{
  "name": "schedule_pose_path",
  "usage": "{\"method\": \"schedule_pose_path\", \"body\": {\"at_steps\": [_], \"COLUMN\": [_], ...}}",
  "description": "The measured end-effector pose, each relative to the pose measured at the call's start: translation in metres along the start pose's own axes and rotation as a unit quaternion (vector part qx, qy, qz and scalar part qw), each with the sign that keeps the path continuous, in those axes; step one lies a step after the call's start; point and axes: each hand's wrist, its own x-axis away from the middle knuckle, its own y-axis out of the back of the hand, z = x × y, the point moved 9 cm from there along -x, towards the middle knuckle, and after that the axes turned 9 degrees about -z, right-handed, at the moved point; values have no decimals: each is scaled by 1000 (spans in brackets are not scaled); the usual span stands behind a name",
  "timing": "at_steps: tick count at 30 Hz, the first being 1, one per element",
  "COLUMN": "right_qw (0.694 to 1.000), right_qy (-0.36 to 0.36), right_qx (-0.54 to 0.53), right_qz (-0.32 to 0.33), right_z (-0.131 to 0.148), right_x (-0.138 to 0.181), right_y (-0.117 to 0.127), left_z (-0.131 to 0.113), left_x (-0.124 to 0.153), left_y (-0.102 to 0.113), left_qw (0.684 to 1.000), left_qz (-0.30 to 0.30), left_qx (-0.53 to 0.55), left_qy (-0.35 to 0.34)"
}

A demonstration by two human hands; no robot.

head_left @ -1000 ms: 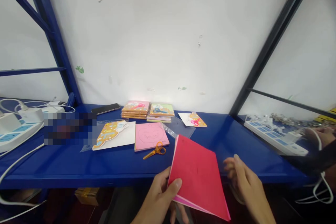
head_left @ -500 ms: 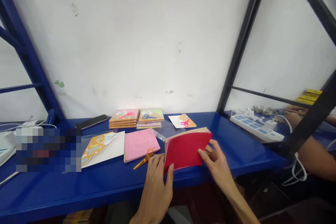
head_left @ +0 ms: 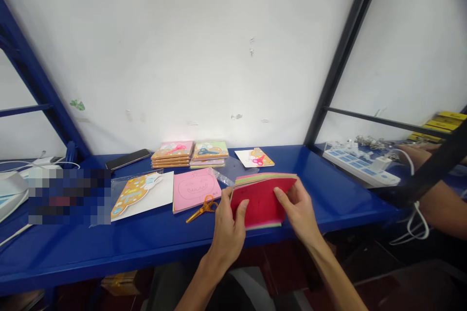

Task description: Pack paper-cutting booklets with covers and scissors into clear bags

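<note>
Between both hands I hold a stack of coloured paper, red sheet toward me, with pale and green edges showing behind it. My left hand is closed on its left side, thumb on the red face. The right side is gripped by my right hand, thumb also on the red face and fingers behind. Just left of my left hand lie orange scissors. They touch or lie close to a pink paper pad with a drawn face on it.
White card with an orange spotted cut-out lies left. Behind are packed craft sets, a second pile, a small card with pink scissors and a phone. Power strip and another person's arm are right.
The paper stack has tilted back and its sheets sit closer together. My left hand has moved up its left edge, and my right hand has shifted slightly. The view has tipped down.
</note>
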Motion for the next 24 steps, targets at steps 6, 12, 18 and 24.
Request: {"method": "schedule_pose_path", "body": {"at_steps": [6, 12, 18, 24], "right_qw": [1000, 993, 993, 988], "right_qy": [-14, -109, -108, -149], "right_qx": [19, 39, 47, 8], "right_qz": [-9, 5, -26, -46], "right_z": [1, -28, -21, -1], "right_x": [-6, 3, 1, 12], "right_y": [-5, -6, -8, -30], "left_z": [8, 19, 11, -8], "left_x": [-13, -10, -12, -10], "left_y": [4, -11, -14, 14], "left_qw": [1000, 996, 998, 999], "left_qz": [-10, 68, 48, -29], "left_qx": [13, 27, 6, -12], "left_qy": [17, 51, 35, 41]}}
